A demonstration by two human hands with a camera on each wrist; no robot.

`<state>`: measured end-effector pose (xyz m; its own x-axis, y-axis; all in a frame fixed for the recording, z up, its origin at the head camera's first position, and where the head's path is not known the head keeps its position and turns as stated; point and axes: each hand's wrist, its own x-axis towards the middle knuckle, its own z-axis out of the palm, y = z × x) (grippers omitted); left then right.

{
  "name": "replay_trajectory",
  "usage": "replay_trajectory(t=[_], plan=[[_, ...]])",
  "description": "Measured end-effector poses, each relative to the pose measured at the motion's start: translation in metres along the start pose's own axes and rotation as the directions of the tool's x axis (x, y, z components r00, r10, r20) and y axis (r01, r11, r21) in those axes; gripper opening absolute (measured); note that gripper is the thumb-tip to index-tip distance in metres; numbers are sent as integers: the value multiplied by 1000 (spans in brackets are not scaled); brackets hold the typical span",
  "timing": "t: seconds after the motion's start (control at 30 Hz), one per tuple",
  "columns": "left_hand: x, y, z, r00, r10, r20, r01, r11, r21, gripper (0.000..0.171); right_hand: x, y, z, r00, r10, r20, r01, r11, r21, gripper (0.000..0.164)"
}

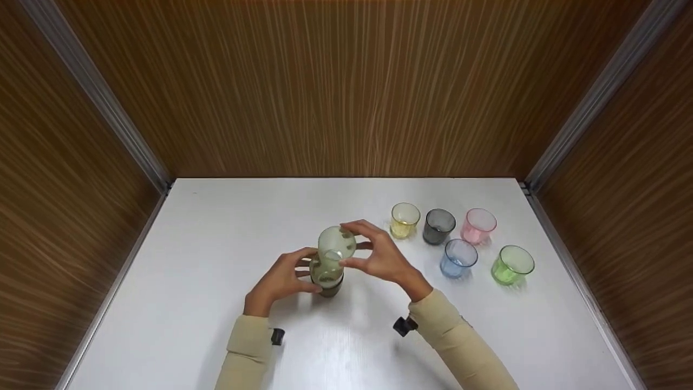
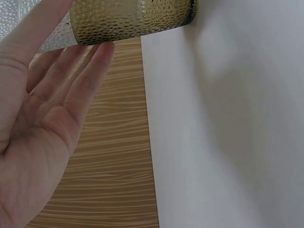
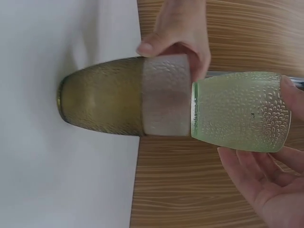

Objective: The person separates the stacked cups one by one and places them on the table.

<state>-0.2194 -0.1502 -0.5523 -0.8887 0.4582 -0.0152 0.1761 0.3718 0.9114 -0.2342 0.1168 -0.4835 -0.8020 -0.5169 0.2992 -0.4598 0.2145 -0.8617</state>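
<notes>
In the head view my left hand (image 1: 280,279) holds two stacked glasses upright on the table, thumb on the near side and fingers behind. The right wrist view shows the lower one as an amber textured glass (image 3: 102,97), with a clear textured glass (image 3: 166,97) set in its top; my left thumb and fingers span the clear one. Above them my right hand (image 1: 381,257) grips a pale green textured glass (image 3: 237,111) near its rim. Its narrow base is right at the clear glass's rim.
To the right on the white table (image 1: 227,216) stand a yellow glass (image 1: 401,230), a dark grey glass (image 1: 437,230), a pink glass (image 1: 476,233), a blue glass (image 1: 456,266) and a bright green glass (image 1: 506,273). Wood-grain panels (image 1: 346,92) enclose the back and sides.
</notes>
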Motion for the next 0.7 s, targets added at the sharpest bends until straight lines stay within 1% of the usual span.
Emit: replay_trajectory(t=[0.13, 0.23, 0.5, 0.7], plan=[[1, 0, 0, 1000, 8, 2, -8, 1000, -3, 75, -4, -2, -15, 999, 6, -41, -6, 1000, -3, 68], [1, 0, 0, 1000, 11, -2, -11, 1000, -5, 75, -8, 1, -25, 998, 10, -66, -11, 1000, -7, 68], [-1, -1, 1, 1000, 11, -12, -11, 999, -31, 71, -22, 16, -45, 993, 42, -110, -51, 995, -80, 70], [-1, -1, 1, 1000, 13, -9, -13, 1000, -28, 71, -34, 30, -57, 984, 91, -154, -111, 986, -124, 71]])
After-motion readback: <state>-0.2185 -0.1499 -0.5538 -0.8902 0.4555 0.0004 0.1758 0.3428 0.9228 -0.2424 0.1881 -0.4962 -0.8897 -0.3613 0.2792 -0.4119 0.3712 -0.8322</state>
